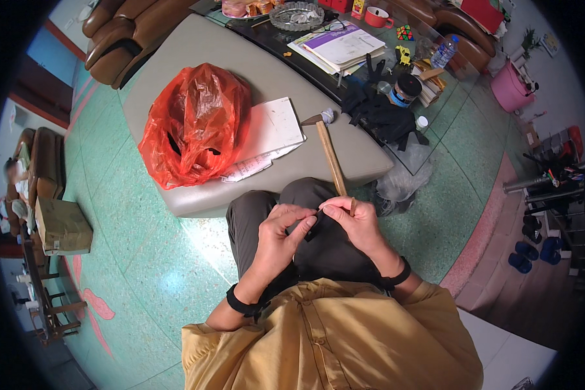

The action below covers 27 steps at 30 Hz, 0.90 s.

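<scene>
Stick, long, narrow, light brown, apparently wooden (331, 159): located at the right hand (359, 224), gripped among its curled fingers. Small black item, form unclear (314, 227): apparently pinched by thumb and forefinger of the left hand (285, 233), beside the right fingertips. Such fingertip work is probably best done with wrists steadied and the stick held clear. Long axis: forward, slightly left; far end pointed over the grey padded bench (364, 156), where a red translucent plastic bag (198, 123) is placed leftward.

Gap btwn red bag (198, 123) & wdn stick (331, 159)
</scene>
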{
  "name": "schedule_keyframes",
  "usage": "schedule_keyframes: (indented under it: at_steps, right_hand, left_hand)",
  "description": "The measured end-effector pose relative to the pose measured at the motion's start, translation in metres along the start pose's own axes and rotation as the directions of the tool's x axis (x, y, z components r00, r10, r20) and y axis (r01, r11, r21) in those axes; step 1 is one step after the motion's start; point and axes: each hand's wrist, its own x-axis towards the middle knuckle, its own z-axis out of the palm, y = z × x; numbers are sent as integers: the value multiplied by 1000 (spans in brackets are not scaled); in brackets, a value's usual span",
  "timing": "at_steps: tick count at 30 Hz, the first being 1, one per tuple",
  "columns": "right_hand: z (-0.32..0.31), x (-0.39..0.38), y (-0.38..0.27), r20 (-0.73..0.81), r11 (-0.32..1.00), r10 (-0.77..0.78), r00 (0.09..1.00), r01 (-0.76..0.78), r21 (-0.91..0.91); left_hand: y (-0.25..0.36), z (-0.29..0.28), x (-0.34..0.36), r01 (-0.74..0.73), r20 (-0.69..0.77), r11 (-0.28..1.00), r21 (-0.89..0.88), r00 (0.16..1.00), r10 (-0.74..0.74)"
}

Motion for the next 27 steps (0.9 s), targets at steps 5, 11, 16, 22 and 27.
schedule_keyframes:
  at_steps: [5,11,16,22,27]
  right_hand:
    - [3,0,-3,27,1000,-11,1000,11,-13]
    - [3,0,0,49,999,-36,998,37,-14]
    - [5,-1,-4,28,990,-56,998,59,-131]
    - [7,-1,-5,40,984,-97,994,102,-148]
    - [1,2,-7,70,973,-196,978,203,-114]
  left_hand:
    - [8,-2,-2,-161,-13,942,293,985,172]
    - [10,-2,0,-248,49,870,426,967,251]
    - [13,-3,1,-304,85,818,489,950,302]
    - [16,-6,2,-346,84,801,488,932,351]
    - [15,-9,-5,-248,-17,916,316,964,266]
